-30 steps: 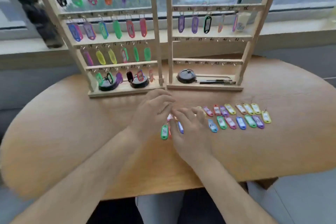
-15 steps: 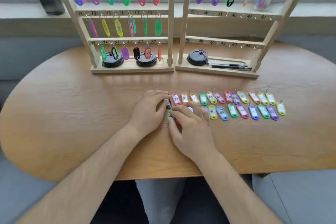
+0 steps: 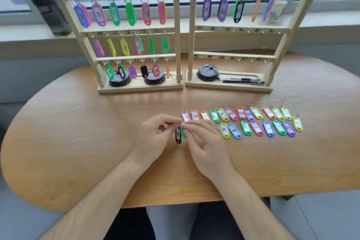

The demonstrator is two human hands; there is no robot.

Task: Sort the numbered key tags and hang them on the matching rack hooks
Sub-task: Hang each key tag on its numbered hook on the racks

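Both hands meet just above the near middle of the wooden table (image 3: 78,142). The left hand (image 3: 155,136) pinches thumb against forefinger at the ring of a black tag (image 3: 178,136), and the right hand (image 3: 208,144) pinches the same spot from the right, its other fingers loosely curled. The black tag, marked 36, hangs upright below the fingertips. A green tag (image 3: 183,135) touches its right edge, half hidden behind the right fingers; which hand holds the green one I cannot tell. Just right of the hands the loose tags (image 3: 246,127) lie in two rows across the table. The far row starts with a pink tag (image 3: 185,117) marked 37 and an orange tag (image 3: 195,116) marked 38, close beside the right forefinger. Farther off stand the left rack (image 3: 140,88), its rails hung with coloured tags, and the right rack (image 3: 228,87), with tags on its upper rails only. Three black lids (image 3: 207,73) sit on the rack bases, two left and one right, and two pens (image 3: 241,80) lie beside the right one. A dark bottle (image 3: 46,2) stands on the sill at far left.
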